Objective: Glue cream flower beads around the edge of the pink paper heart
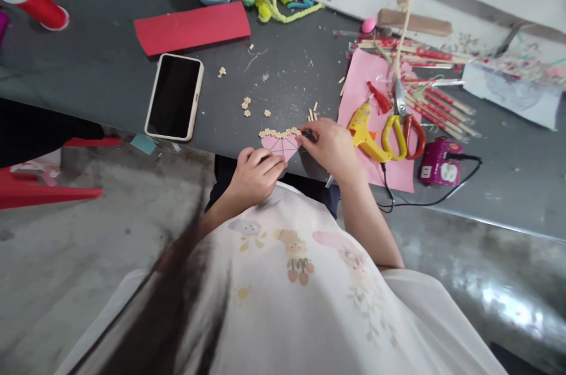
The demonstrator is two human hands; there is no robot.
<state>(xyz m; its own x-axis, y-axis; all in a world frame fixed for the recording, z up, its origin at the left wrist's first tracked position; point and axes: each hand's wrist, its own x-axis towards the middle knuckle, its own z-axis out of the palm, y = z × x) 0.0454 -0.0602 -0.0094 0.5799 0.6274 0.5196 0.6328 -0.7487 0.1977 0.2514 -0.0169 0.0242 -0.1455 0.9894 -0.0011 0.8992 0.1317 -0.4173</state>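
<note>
left hand (259, 174): holding pink card (289, 147), likely steadying it | right hand (332, 146): at card's corner, cannot tell its grip | glue gun (368, 138): alongside, probably for easy reach

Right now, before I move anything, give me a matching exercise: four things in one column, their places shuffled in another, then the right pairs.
Things
1. small lined pink piece
2. phone
3. glue gun
4. thread spool

Places
A. on the large pink sheet
B. near the picture's upper left corner
C. at the fingertips of the left hand and right hand
D. just below the red paper in the picture

Pairs: 1-C, 2-D, 3-A, 4-B
</note>
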